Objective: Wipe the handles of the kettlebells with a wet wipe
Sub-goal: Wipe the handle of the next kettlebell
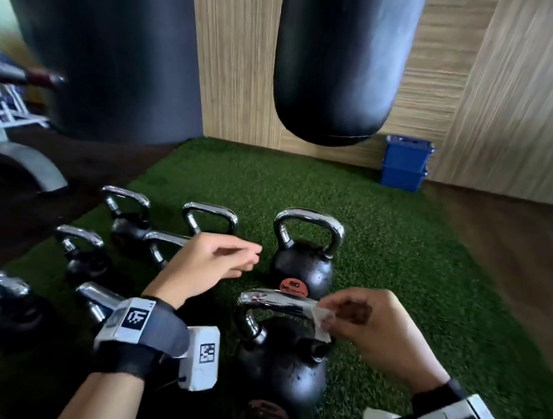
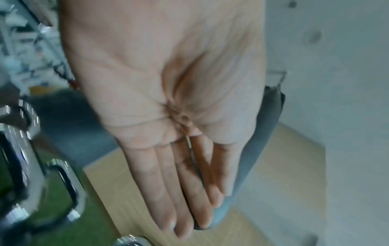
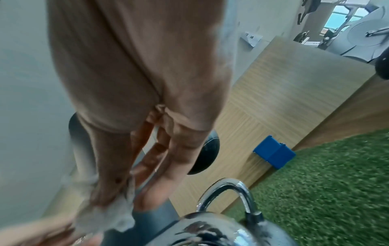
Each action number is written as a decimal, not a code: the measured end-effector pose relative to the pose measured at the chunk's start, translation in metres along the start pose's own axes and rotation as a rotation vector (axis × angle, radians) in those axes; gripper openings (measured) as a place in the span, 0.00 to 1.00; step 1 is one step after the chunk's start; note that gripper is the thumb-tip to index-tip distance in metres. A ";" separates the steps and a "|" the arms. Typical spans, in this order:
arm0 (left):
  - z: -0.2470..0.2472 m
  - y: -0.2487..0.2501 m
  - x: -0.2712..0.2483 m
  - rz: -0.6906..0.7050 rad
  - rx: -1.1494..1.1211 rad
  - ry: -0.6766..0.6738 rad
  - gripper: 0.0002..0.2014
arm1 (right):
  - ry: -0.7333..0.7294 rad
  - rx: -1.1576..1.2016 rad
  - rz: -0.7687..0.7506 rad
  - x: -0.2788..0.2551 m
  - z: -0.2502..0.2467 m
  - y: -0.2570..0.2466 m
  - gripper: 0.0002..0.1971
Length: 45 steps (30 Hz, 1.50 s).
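Several black kettlebells with chrome handles stand on green turf. The nearest kettlebell [image 1: 281, 368] has its chrome handle [image 1: 271, 301] in front of me. My right hand [image 1: 352, 318] pinches a white wet wipe [image 1: 321, 319] against the right end of that handle; the wipe [image 3: 109, 214] also shows in the right wrist view, held at the fingertips. My left hand [image 1: 228, 259] hovers above the row of kettlebells to the left, fingers straight and holding nothing, as its palm [image 2: 168, 99] shows. Another kettlebell [image 1: 301, 267] stands just behind.
Two black punch bags [image 1: 340, 58] hang over the turf [image 1: 400, 258]. A blue bin [image 1: 406, 163] stands by the wooden wall at the back right. Gym equipment [image 1: 0, 109] fills the far left. More kettlebells [image 1: 84, 253] line the left side.
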<state>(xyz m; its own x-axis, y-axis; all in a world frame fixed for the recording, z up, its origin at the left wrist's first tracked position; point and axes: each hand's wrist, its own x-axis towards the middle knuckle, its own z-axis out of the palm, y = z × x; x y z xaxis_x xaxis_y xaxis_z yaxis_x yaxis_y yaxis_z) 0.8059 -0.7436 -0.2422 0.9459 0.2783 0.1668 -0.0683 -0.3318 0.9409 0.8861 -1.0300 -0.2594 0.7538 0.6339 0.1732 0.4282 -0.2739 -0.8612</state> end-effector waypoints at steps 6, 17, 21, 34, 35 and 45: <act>0.048 0.028 -0.003 -0.095 -0.161 -0.238 0.22 | 0.207 0.085 -0.173 0.017 0.024 -0.029 0.18; 0.040 -0.006 -0.015 -0.026 -0.204 -0.221 0.13 | 0.411 -0.036 -0.161 0.023 0.041 0.011 0.24; 0.041 -0.021 -0.008 0.155 0.178 0.000 0.09 | 0.443 -0.001 0.169 0.010 0.037 0.076 0.24; 0.049 -0.058 -0.011 0.421 0.465 0.204 0.12 | 0.330 0.007 0.345 0.003 0.095 0.137 0.16; 0.047 -0.058 -0.011 0.417 0.501 0.194 0.12 | 0.331 -0.002 0.346 0.004 0.094 0.138 0.16; 0.024 -0.087 -0.021 0.164 0.225 0.186 0.11 | 0.323 -0.012 0.323 0.000 0.094 0.138 0.17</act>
<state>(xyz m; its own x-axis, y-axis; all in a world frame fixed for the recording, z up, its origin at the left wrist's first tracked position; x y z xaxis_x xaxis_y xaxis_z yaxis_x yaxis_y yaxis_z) 0.7992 -0.7425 -0.3343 0.8523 0.3579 0.3813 -0.1235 -0.5708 0.8118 0.8981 -0.9994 -0.4229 0.9657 0.2569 0.0381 0.1495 -0.4300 -0.8904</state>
